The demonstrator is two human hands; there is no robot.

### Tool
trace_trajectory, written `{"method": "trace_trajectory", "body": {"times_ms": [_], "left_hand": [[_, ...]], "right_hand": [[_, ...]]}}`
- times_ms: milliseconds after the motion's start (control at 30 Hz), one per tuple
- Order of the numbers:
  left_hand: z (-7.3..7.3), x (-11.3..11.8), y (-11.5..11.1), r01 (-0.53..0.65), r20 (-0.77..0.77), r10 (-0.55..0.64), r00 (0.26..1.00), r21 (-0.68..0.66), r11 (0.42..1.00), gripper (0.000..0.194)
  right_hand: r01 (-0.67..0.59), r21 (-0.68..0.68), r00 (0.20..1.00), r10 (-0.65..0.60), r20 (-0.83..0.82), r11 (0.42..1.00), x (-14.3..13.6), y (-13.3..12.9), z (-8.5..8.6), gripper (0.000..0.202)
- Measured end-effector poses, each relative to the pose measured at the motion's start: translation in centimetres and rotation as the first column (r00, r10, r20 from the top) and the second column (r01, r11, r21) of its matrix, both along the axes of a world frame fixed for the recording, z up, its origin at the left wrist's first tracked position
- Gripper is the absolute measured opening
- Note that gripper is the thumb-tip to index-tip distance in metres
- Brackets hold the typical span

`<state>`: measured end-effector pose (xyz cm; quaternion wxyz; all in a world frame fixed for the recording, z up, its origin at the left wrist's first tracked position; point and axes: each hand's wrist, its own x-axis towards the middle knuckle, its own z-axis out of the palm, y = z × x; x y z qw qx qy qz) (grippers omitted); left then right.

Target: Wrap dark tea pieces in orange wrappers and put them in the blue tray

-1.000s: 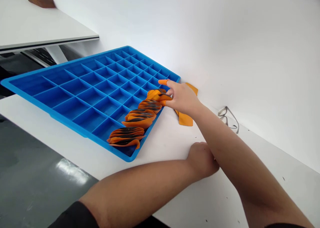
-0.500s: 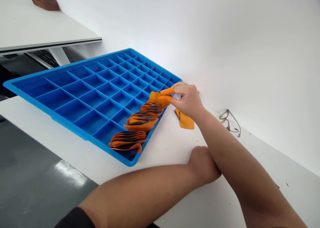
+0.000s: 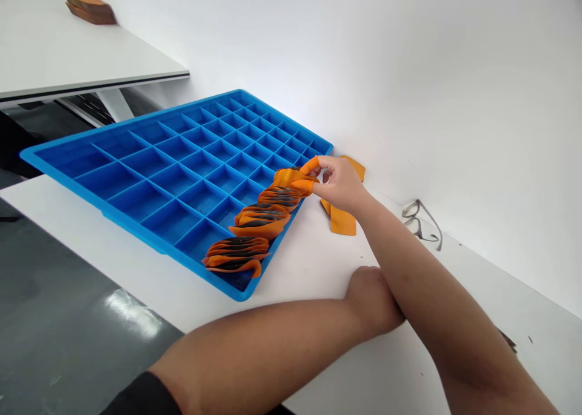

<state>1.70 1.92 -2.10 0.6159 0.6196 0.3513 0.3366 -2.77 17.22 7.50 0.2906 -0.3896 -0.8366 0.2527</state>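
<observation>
My right hand (image 3: 339, 182) is at the near right edge of the blue tray (image 3: 175, 254), with orange finger covers on the thumb and index finger. Those two fingers close around a thin, flexible orange piece (image 3: 287, 177) at the end of the filled row. Beside it, several bunches of orange pieces (image 3: 236, 254) with dark undersides stand packed in the tray's compartments. My left hand (image 3: 370, 297) rests on the table under my right forearm, its fingers hidden. Loose orange pieces (image 3: 343, 221) lie on the table just below my right hand, and another orange piece (image 3: 354, 168) lies behind it.
Eyeglasses (image 3: 422, 224) lie on the white table near the wall at right. A second white table (image 3: 91, 57) stands beyond the tray at upper left, with a brown-orange stack (image 3: 90, 8) on it. The tray's far left corner overhangs the table edge.
The thumb and index finger of my right hand have spread slightly farther apart at the orange piece. The whole view has shifted a little; my left hand stays put.
</observation>
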Motion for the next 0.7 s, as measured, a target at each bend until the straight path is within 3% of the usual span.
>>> {"method": "trace_trajectory", "body": {"times_ms": [133, 400, 567, 700], "left_hand": [[0.4, -0.2, -0.1, -0.016, -0.008, 0.016, 1.0, -0.008, 1.0, 0.02], [0.7, -0.9, -0.2, 0.003, -0.075, 0.0, 0.997, 0.041, 0.999, 0.01], [0.9, -0.8, 0.1, 0.028, -0.138, -0.011, 0.99, 0.12, 0.992, 0.008], [1.2, -0.5, 0.6, 0.059, -0.199, -0.017, 0.98, 0.209, 0.976, 0.017]], "right_hand": [[-0.02, 0.124, 0.999, 0.016, 0.029, 0.992, 0.2, 0.0, 0.3, 0.015], [-0.068, 0.064, 0.995, 0.063, 0.072, 0.996, -0.2, 0.3, 0.4, 0.01], [-0.048, -0.029, 0.997, 0.047, -0.06, 0.998, 0.2, 0.3, 0.0, 0.026], [-0.016, -0.079, 0.996, 0.009, -0.094, 0.997, 0.5, 0.0, 0.7, 0.041]]}}
